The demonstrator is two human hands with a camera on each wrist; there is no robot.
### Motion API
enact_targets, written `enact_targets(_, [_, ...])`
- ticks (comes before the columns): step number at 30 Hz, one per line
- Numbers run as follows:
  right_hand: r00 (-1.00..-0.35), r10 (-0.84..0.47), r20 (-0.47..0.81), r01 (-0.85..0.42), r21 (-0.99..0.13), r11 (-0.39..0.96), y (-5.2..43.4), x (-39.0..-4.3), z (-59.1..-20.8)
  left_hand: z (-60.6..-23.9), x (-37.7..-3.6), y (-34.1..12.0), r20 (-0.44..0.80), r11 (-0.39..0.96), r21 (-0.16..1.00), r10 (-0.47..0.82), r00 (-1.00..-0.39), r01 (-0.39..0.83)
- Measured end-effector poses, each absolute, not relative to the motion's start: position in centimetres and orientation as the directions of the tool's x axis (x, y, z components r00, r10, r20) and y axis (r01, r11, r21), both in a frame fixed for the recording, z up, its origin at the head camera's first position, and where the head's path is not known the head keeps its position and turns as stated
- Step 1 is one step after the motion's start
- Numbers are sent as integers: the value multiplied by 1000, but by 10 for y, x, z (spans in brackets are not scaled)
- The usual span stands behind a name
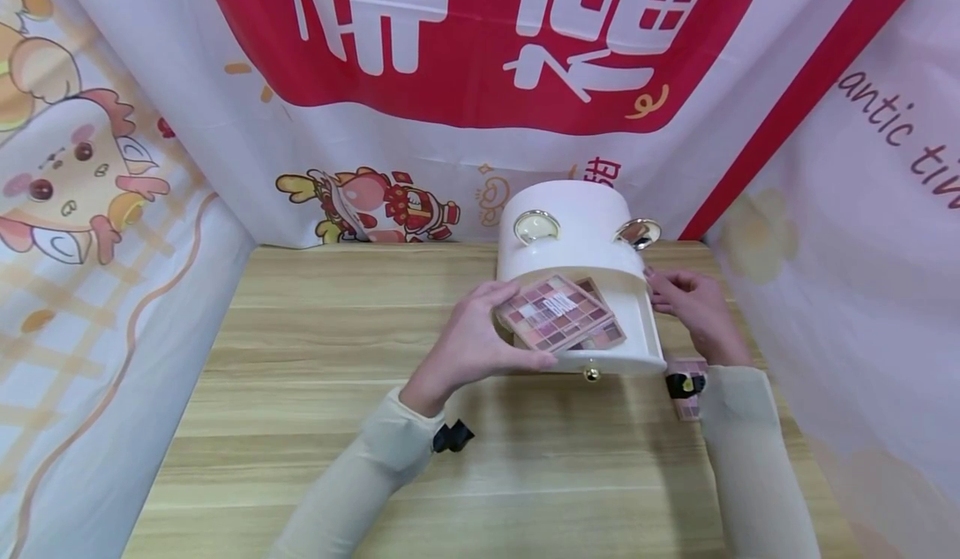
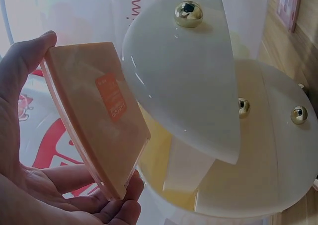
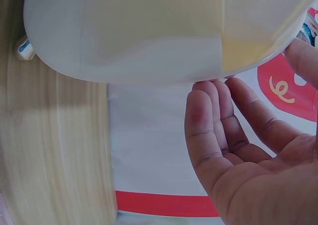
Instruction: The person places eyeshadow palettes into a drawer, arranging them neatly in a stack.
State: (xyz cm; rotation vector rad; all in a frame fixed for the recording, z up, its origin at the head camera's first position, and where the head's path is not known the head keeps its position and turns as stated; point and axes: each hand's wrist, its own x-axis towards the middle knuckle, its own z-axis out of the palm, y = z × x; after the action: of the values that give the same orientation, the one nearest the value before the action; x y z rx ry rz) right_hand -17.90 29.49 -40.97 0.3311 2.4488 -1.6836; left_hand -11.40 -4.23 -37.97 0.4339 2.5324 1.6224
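Note:
My left hand point(image 1: 476, 338) grips an eyeshadow palette point(image 1: 555, 313) by its edges, tilted above the pulled-out drawer point(image 1: 637, 321) of a white storage box point(image 1: 566, 209). The left wrist view shows the peach back of this palette point(image 2: 94, 111), with an orange label, beside the drawer front point(image 2: 184, 71) and its gold knob. Partly hidden under it in the head view, another palette point(image 1: 609, 336) lies in the drawer. My right hand point(image 1: 697, 309) has its fingertips at the right side of the box; the right wrist view shows the fingers point(image 3: 198, 115) extended against the box's edge.
A further palette point(image 1: 687, 409) lies on the wooden table point(image 1: 337, 359) at the right, partly behind the right wrist's black strap point(image 1: 684, 386). Two gold-rimmed round pieces point(image 1: 536, 226) stick up from the box. Printed cloth point(image 1: 465, 151) hangs behind and at both sides.

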Motion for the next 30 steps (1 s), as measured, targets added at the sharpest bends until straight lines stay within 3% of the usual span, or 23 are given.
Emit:
enact_targets(9, [-968,72,-242,252,-913,321,296,-179,-411,-380,-122,-31,79,441,876,272,-959,197])
enact_targets(24, [-969,71,-236,246,-907,343,296,-180,-409,-385,-136,-12,105,351,910,319,-942,221])
enact_targets(30, [-973,67,-223,232,-915,330,296,-178,-409,-388,-138,-8,115,396,886,312,-943,240])
